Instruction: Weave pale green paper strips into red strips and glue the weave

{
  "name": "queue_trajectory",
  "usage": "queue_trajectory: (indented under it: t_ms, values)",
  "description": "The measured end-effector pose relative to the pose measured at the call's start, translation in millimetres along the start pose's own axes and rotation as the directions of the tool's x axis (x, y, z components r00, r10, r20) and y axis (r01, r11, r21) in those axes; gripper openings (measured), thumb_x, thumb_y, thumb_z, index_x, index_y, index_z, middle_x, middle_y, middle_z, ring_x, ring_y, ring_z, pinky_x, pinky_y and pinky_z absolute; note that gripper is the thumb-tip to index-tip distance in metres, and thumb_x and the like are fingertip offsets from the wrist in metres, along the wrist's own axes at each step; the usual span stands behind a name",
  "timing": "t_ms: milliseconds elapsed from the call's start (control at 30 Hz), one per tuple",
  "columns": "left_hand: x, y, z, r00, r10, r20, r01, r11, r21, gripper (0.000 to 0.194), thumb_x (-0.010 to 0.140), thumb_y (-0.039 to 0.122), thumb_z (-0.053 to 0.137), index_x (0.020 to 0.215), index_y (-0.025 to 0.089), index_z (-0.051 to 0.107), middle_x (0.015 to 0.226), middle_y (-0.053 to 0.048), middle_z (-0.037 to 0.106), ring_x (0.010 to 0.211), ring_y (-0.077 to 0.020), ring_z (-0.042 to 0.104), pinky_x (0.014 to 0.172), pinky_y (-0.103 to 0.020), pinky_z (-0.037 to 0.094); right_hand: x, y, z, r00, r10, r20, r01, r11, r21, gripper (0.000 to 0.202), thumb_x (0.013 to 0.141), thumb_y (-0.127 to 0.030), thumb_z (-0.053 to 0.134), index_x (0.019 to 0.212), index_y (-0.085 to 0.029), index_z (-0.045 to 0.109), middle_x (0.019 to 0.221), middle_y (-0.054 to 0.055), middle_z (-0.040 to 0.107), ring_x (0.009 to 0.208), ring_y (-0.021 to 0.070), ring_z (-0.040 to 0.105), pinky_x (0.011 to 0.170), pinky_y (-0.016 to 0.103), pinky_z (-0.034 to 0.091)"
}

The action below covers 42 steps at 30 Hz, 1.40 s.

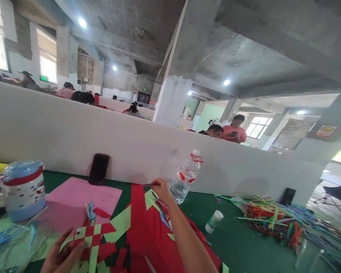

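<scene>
My left hand [59, 258] grips a paper weave [96, 239], checks formed, strip ends loose; my right hand [162, 191] curls, contents indiscernible.

Cool white glare comes from the round ceiling lamps [82, 22], the one at upper left throwing a bluish haze, and daylight burns the left-hand windows [47, 57] out to near white, while the concrete ceiling [261, 49] between them lies grey and dim. On the evenly lit pale partition [74, 131], soft shadows fall behind the clear bottle [184, 178], and the checked paper piece [96, 239] at lower left is readable though slightly soft. Wide-angle stretching tilts the pillar [177, 83], strands [324, 223] smear toward the right edge, and pixelated blocks cover faces at right.
</scene>
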State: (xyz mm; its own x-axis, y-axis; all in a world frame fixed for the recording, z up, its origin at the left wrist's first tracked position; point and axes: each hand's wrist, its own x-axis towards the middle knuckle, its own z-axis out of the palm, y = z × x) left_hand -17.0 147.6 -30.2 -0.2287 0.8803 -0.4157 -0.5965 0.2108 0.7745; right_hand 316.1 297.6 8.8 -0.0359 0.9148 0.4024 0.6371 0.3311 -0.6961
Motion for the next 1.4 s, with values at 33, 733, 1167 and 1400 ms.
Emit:
queue_trajectory:
  t_ms: [33, 733, 1167, 1400]
  values:
    - [-3.7, 2.0, 2.0, 1.000, -0.002, -0.001, 0.002, 1.000, 0.001, 0.115, 0.028, 0.037, 0.098, 0.133, 0.033, 0.053, 0.081, -0.002, 0.076, 0.071, -0.0297, 0.074, 0.041, -0.022, 0.049, -9.5, -8.6, -2.4, 0.998, -0.051, -0.038, 0.051, 0.999, 0.010, 0.027, 0.097, -0.034, 0.062, 0.116, -0.015, 0.062, 0.116, 0.007, 0.064, 0.099, 0.0218, 0.065, 0.084, 0.042, 0.056]
    - [-27.4, 8.0, 5.7, 0.999, 0.032, -0.006, -0.031, 0.997, 0.065, 0.085, 0.040, 0.033, 0.093, 0.119, 0.031, 0.063, 0.085, -0.001, 0.073, 0.069, -0.0220, 0.071, 0.044, -0.020, 0.050, -121.2, -85.9, 3.9, 0.911, -0.270, -0.310, 0.315, 0.944, 0.102, 0.027, 0.073, -0.002, 0.051, 0.076, -0.025, 0.065, 0.105, 0.005, 0.061, 0.103, 0.0212, 0.058, 0.088, 0.036, 0.048]
    - [-24.5, 2.4, 1.0, 1.000, 0.006, 0.031, -0.007, 0.999, 0.043, 0.092, 0.034, 0.034, 0.098, 0.119, 0.031, 0.064, 0.084, -0.003, 0.077, 0.065, -0.0240, 0.073, 0.044, -0.022, 0.053, -134.9, -93.3, 1.6, 0.916, -0.288, -0.279, 0.312, 0.949, 0.047, 0.028, 0.073, 0.000, 0.050, 0.072, -0.026, 0.061, 0.084, 0.002, 0.064, 0.090, 0.0215, 0.057, 0.084, 0.038, 0.047]
    - [-15.2, -1.9, -6.6, 0.997, -0.032, 0.064, 0.029, 0.999, 0.035, 0.090, 0.042, 0.036, 0.097, 0.124, 0.034, 0.061, 0.095, -0.004, 0.077, 0.076, -0.0288, 0.074, 0.054, -0.031, 0.060, -136.6, -92.8, 9.4, 0.920, -0.282, -0.273, 0.303, 0.952, 0.041, 0.029, 0.068, 0.003, 0.048, 0.070, -0.024, 0.057, 0.095, 0.002, 0.062, 0.094, 0.0200, 0.058, 0.086, 0.036, 0.045]
